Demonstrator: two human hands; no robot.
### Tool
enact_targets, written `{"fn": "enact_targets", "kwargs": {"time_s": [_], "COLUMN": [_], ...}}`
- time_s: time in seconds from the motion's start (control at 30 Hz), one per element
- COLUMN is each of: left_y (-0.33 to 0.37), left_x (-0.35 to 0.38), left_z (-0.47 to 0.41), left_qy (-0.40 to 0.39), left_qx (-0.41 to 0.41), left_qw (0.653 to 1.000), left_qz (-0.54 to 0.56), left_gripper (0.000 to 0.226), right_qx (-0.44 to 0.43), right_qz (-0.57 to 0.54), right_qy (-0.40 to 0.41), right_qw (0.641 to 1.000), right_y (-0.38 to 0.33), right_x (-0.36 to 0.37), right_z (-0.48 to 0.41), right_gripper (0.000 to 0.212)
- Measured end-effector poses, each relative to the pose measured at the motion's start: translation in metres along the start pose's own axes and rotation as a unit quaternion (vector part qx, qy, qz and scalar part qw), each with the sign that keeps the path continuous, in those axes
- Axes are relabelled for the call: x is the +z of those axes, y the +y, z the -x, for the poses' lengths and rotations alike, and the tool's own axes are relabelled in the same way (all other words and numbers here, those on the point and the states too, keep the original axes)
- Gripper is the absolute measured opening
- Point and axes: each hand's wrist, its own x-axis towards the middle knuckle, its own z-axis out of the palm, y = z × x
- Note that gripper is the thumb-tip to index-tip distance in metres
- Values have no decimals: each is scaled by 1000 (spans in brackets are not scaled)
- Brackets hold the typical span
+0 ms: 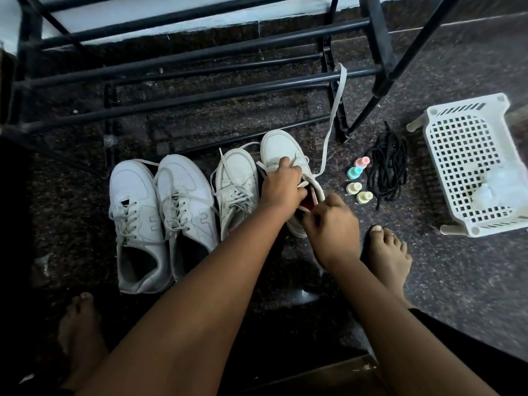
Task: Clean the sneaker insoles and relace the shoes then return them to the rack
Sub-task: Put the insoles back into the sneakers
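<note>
Several white sneakers stand in a row on the dark floor in front of the black shoe rack point(200, 95). My left hand point(283, 184) grips the laced front of the rightmost sneaker point(281, 147), fingers curled over the lace. A long white lace point(331, 121) runs from this shoe up and hangs over a rack bar. My right hand point(331, 221) pinches the edge of the shoe's opening near the heel, where the dark red lining shows. The neighbouring sneaker point(235, 181) and the left pair point(160, 212) are laced.
A bundle of black laces point(387, 170) lies right of the shoes beside several small pastel bottles point(357, 181). A white perforated plastic basket point(468, 164) stands at the right with pale items in it. My bare feet point(390, 255) rest on the floor.
</note>
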Motion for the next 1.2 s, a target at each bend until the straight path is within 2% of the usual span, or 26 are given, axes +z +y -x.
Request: {"fn": "enact_targets", "kwargs": {"time_s": [0.17, 0.3, 0.4, 0.63, 0.7, 0.8, 0.83, 0.9, 0.93, 0.97, 1.0, 1.03, 1.07, 1.1, 1.13, 1.2], "left_y": [-4, -6, -7, -10, -11, -11, -10, -8, -8, -7, -7, -7, -8, -8, -8, -9], "left_x": [-10, -13, -12, -16, -15, -10, -9, -10, -11, -11, -12, -13, -14, -14, -15, -15], "left_z": [-4, -2, -2, -6, -7, -7, -7, -8, -8, -8, -8, -8, -7, -7, -7, -8], "left_qy": [-33, -47, -46, -72, -68, -66, -66, -66, -66, -67, -69, -71, -71, -71, -72, -73], "left_qx": [-6, 5, 13, 53, 53, 40, 37, 36, 36, 35, 34, 34, 34, 33, 33, 33], "left_qw": [997, 996, 995, 993, 993, 995, 996, 996, 996, 996, 996, 995, 995, 995, 995, 994], "left_qz": [62, 77, 83, 78, 77, 58, 53, 47, 46, 48, 52, 56, 59, 63, 66, 68], "left_gripper": [11, 13, 13, 14, 14, 7, 8, 9, 9, 10, 11, 13, 13, 12, 10, 8], "right_qx": [3, -30, -55, -27, 13, 44, 17, 1, 24, 93, 190, 293, 364, 405, 424, 426], "right_qz": [-47, -17, 27, 40, 60, 29, 34, 54, 52, 11, -71, -194, -306, -368, -387, -373], "right_qy": [70, 62, 47, -31, -68, -143, -134, -38, 19, 52, 63, 50, 50, 61, 72, 82], "right_qw": [996, 998, 997, 998, 996, 988, 990, 998, 998, 994, 977, 935, 878, 835, 816, 820], "right_y": [1, 4, -1, -8, -14, -18, -21, -26, -25, -23, -19, -16, -14, -15, -14, -14], "right_x": [4, 11, 16, 30, 25, 15, 9, -2, -5, -5, -2, 2, 8, 13, 18, 23], "right_z": [16, 7, -4, -30, -35, -32, -23, -1, 10, 19, 24, 25, 26, 26, 27, 24], "right_gripper": [23, 28, 22, 14, 19, 28, 33, 45, 44, 44, 44, 41, 31, 21, 17, 14]}}
